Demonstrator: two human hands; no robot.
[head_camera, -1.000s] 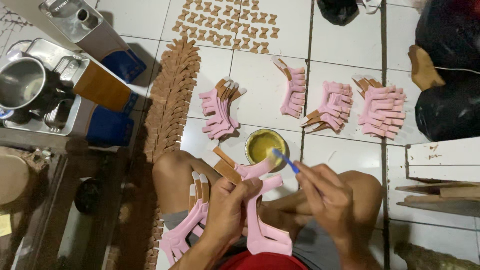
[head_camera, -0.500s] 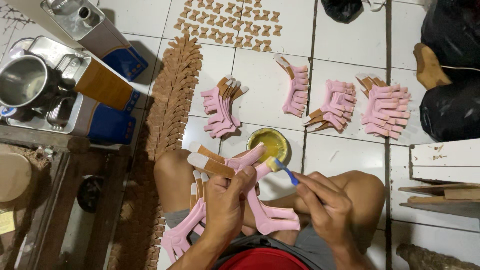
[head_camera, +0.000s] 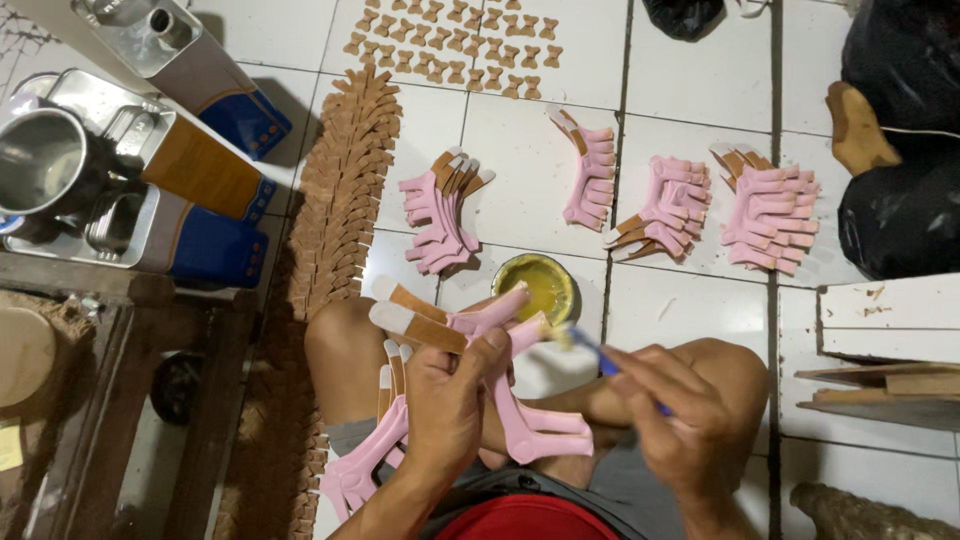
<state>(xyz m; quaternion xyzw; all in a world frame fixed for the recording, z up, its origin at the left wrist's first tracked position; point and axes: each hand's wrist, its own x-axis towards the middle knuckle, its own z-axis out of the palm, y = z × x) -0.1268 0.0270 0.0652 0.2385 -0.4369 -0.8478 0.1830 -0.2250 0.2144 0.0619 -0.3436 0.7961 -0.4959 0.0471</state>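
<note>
While the brush has come away from the yellow glue tin (head_camera: 535, 287), its bristles now sit right at the end of the pink strap piece (head_camera: 490, 318) that my left hand (head_camera: 445, 395) holds up over my lap. A second ago that brush tip was still over the tin; now it is off the tin and touching, or all but touching, the strap end, so I judge the glue is going on at this instant. My left hand is closed around a fan of pink straps with tan ends, thumb on top, and it has lifted them a little higher and nearer the tin than before. My right hand (head_camera: 690, 425) is closed on the blue-handled brush (head_camera: 590, 350), pinching it like a pen. More pink straps (head_camera: 375, 455) lie across my left thigh. On the tiled floor (head_camera: 690, 95) beyond the tin, four stacks of pink straps (head_camera: 440, 210) lie unmoved, beside a long row of brown pieces (head_camera: 345, 190). Small tan cut-outs (head_camera: 450, 45) stay spread at the far edge.
</note>
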